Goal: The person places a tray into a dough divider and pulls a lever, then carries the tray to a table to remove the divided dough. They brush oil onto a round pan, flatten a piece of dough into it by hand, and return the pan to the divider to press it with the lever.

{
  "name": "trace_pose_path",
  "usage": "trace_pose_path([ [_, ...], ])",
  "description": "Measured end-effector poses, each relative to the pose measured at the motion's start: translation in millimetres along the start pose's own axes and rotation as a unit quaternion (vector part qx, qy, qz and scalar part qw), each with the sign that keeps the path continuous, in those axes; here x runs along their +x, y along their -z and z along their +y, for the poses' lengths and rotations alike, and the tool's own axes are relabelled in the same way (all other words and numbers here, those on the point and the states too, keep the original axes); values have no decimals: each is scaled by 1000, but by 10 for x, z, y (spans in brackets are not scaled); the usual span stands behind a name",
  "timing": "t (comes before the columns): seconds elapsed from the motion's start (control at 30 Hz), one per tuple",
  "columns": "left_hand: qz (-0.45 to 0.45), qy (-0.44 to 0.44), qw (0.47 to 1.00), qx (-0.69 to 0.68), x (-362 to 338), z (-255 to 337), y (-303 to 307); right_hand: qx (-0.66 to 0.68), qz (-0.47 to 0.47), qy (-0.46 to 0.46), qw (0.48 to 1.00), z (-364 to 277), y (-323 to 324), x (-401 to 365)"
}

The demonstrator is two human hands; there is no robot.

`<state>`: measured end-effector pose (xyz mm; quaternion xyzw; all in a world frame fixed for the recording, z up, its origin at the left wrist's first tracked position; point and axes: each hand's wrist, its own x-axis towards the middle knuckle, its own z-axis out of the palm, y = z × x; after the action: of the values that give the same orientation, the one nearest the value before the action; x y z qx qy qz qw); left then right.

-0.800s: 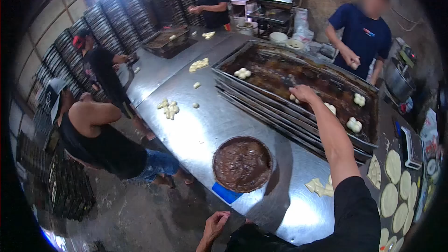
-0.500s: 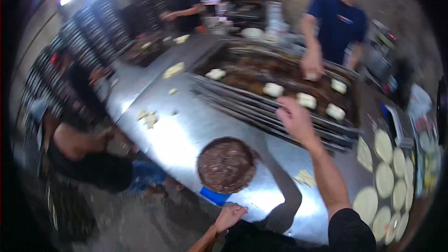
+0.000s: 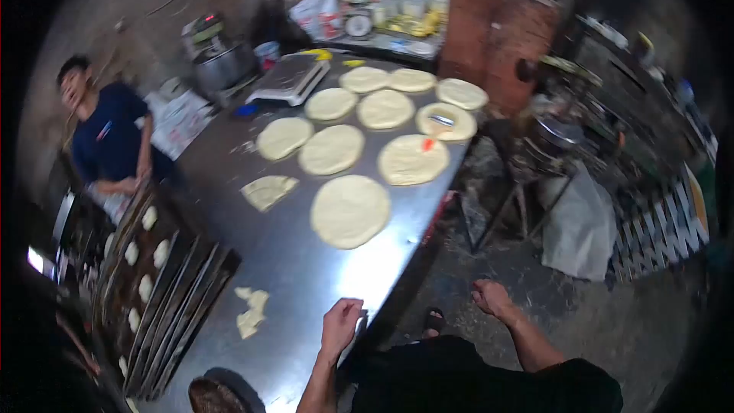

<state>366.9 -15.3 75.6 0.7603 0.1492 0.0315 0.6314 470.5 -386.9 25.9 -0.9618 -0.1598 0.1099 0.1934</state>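
Note:
My left hand (image 3: pixel 341 324) hovers over the near edge of the metal table (image 3: pixel 298 306), its fingers curled in; whatever they may hold is too small to tell. Off the table's right side, my right hand (image 3: pixel 491 298) hangs above the floor with its fingers curled, their inside hidden. The closest large dough round (image 3: pixel 350 212) lies beyond my left hand. Left of that hand is a ragged dough scrap (image 3: pixel 251 312). A cut dough wedge (image 3: pixel 269 193) sits farther up. On one flat round rests a cutter or scraper (image 3: pixel 441 120).
Stacked trays (image 3: pixel 172 313) with dough pieces stand at the left, a person (image 3: pixel 115 130) behind them. A digital scale (image 3: pixel 290 80) is at the table's far end. Right of the table are a metal stand, a white sack (image 3: pixel 579 222) and a brown cabinet (image 3: pixel 501 38).
The view has swung right, toward the dough rounds. My right hand has left the tray and is now beside the table. My left hand is now over the table edge.

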Motion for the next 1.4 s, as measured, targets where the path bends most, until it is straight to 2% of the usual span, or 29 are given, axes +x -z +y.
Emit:
trace_pose_path([
  [0.03, -36, -3, 999, -11, 139, 209, -294, -30, -31, -121, 992, 248, 20, -128],
  [0.07, -80, -22, 997, -1, 313, 301, -584, -34, -51, -167, 984, 481, 39, -185],
  [0.2, -236, -69, 969, 17, 753, 508, -1731, 3, -59, -231, 971, 979, -27, -457],
  [0.27, -310, -121, 943, -4, 918, 571, -2254, 109, -62, -113, 986, 1033, 93, -507],
  [0.37, -439, 16, 894, -91, 1260, 460, -3081, 150, -95, -116, 977, 1140, 362, -431],
  [0.4, -446, 21, 890, -91, 1368, 468, -3337, 162, -56, -108, 979, 1285, 374, -415],
  [0.43, -459, 109, 869, -150, 1503, 517, -3603, 164, -58, -116, 978, 1343, 496, -405],
  [0.47, -466, 193, 838, -207, 1663, 562, -3879, 178, -12, -105, 978, 1369, 737, -360],
  [0.5, -470, 194, 835, -211, 1844, 592, -4163, 189, 35, -92, 977, 1395, 1018, -279],
  [0.57, -430, 256, 812, -299, 2241, 628, -4729, 143, 42, -96, 984, 1465, 1633, -23],
  [0.6, -435, 253, 809, -304, 2446, 628, -5019, 131, 76, -87, 985, 1530, 1925, 116],
  [0.67, -356, 280, 824, -339, 2917, 651, -5641, 109, 115, -80, 984, 1623, 2581, 459],
  [0.73, -353, 308, 820, -330, 3351, 625, -6248, 76, 227, -20, 971, 1660, 3301, 880],
  [0.8, -356, 383, 798, -298, 3750, 579, -6794, 56, 275, 34, 959, 1717, 3997, 1382],
  [0.87, -340, 414, 787, -306, 3921, 603, -7111, -17, 332, 95, 938, 1841, 4659, 1918],
  [0.9, -336, 429, 774, -323, 4023, 647, -7241, -63, 354, 126, 925, 1906, 5029, 2180],
  [0.97, -327, 478, 723, -377, 4230, 300, -7589, -168, 384, 167, 892, 2003, 5799, 2647],
  [1.0, -346, 463, 724, -377, 4210, 301, -7560, -227, 407, 168, 869, 2077, 6173, 2891],
  [1.07, -345, 473, 724, -365, 4203, 464, -7470, -411, 439, 159, 783, 2185, 6945, 3317],
  [1.1, -323, 501, 721, -354, 4162, 613, -7355, -509, 467, 198, 695, 2260, 7362, 3527],
  [1.13, -315, 500, 724, -356, 4186, 727, -7236, -607, 475, 185, 609, 2271, 7700, 3687],
  [1.17, -458, 424, 741, -248, 4281, 827, -7159, -694, 497, 193, 484, 2264, 7979, 3841],
  [1.2, -581, 334, 731, -126, 4318, 925, -7021, -721, 482, 134, 480, 2250, 8163, 3923],
  [1.23, -645, 208, 731, -81, 4354, 1456, -6766, -714, 443, 76, 537, 2250, 8378, 3966],
  [1.27, -696, 76, 713, -31, 4431, 2229, -6481, -732, 426, 47, 530, 2262, 8421, 4032],
  [1.3, -654, -144, 740, -56, 4507, 2782, -6245, -751, 406, 16, 521, 2236, 8445, 4073],
  [1.33, -582, -358, 726, -80, 4571, 3311, -6056, -729, 333, -77, 594, 2124, 8441, 4101],
  [1.37, -433, -481, 761, -47, 4627, 3853, -5928, -695, 225, -278, 623, 1731, 8238, 4106],
  [1.4, -311, -581, 753, -3, 4852, 4309, -5957, -711, 277, -210, 612, 1861, 8259, 4055],
])
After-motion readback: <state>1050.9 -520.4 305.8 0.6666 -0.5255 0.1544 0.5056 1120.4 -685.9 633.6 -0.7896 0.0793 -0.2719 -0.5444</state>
